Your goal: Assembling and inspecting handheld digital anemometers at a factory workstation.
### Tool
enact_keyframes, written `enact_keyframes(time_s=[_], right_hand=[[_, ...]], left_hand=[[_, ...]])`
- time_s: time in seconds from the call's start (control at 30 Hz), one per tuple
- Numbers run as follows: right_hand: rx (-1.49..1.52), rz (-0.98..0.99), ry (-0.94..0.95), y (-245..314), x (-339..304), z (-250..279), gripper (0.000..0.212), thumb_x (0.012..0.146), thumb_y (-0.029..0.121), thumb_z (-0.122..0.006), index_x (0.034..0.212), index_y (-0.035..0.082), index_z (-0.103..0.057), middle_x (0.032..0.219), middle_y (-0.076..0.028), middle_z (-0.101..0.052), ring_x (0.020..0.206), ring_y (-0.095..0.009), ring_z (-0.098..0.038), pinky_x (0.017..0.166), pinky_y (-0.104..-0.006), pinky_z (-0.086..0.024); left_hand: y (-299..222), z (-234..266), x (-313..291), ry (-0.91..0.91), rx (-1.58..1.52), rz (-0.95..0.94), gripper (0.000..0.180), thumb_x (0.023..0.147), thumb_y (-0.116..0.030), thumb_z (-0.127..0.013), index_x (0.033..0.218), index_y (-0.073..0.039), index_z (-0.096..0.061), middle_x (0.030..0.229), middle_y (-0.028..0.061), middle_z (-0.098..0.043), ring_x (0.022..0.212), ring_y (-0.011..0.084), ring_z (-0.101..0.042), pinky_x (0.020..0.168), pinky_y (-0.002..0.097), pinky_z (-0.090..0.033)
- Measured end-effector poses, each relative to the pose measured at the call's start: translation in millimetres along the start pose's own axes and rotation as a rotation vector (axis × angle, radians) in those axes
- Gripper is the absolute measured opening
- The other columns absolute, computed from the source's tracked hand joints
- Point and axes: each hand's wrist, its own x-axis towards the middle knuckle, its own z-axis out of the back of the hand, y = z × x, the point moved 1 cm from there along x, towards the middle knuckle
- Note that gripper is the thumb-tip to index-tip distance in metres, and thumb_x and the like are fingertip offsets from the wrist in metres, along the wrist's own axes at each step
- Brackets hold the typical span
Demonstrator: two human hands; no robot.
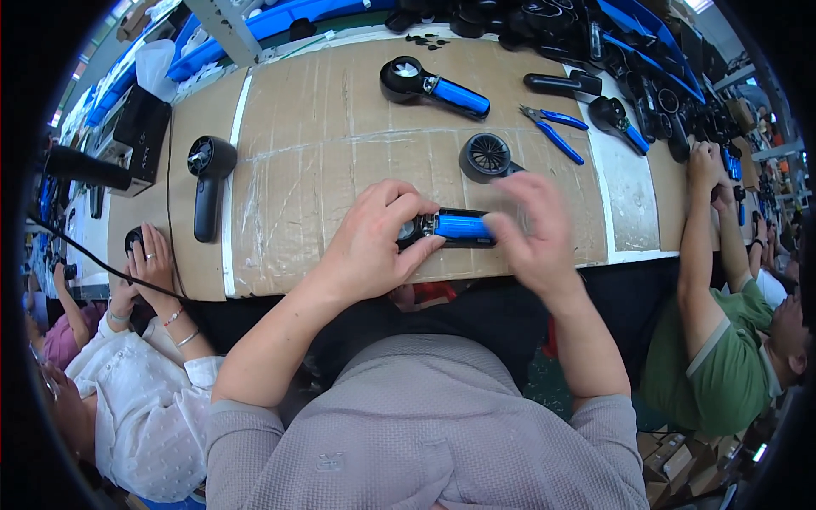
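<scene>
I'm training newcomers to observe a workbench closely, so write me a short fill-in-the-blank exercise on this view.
1. The cylinder between the person's left hand and right hand is coloured ____.
2. The brown sheet under the tools and fans is made of ____.
3. The blue-handled cutters lie toward the person's ____ side.
4. The co-worker at the right edge wears a top coloured ____.

Missing words: blue; cardboard; right; green.
</scene>
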Motion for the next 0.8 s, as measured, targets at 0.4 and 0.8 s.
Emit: enact_keyframes(time_s=[0.4, 0.8], right_hand=[[-0.233, -0.154, 0.019, -36, -8, 32, 0.037, 0.092, 0.018, -0.076, 0.124, 0.001, -0.069, 0.118, -0.011, -0.065, 0.105, -0.028, -0.061, 0.094, -0.0350, -0.049], [-0.037, -0.044, 0.136, 8, -11, 5, 0.038, 0.090, 0.018, -0.078, 0.124, 0.003, -0.070, 0.118, -0.011, -0.065, 0.106, -0.027, -0.061, 0.095, -0.0348, -0.049]], left_hand=[[-3, 4, 8, 0.024, 0.049, 0.004, 0.028, 0.085, -0.018, -0.081, 0.110, -0.010, -0.071, 0.109, 0.0083, -0.064, 0.102, 0.0268, -0.064, 0.098, 0.0374, -0.048], [-4, 8, -6, -0.040, -0.094, 0.053, 0.068, 0.078, -0.013, -0.088, 0.139, -0.002, -0.059, 0.130, 0.0154, -0.065, 0.119, 0.0291, -0.065, 0.102, 0.0395, -0.052]])
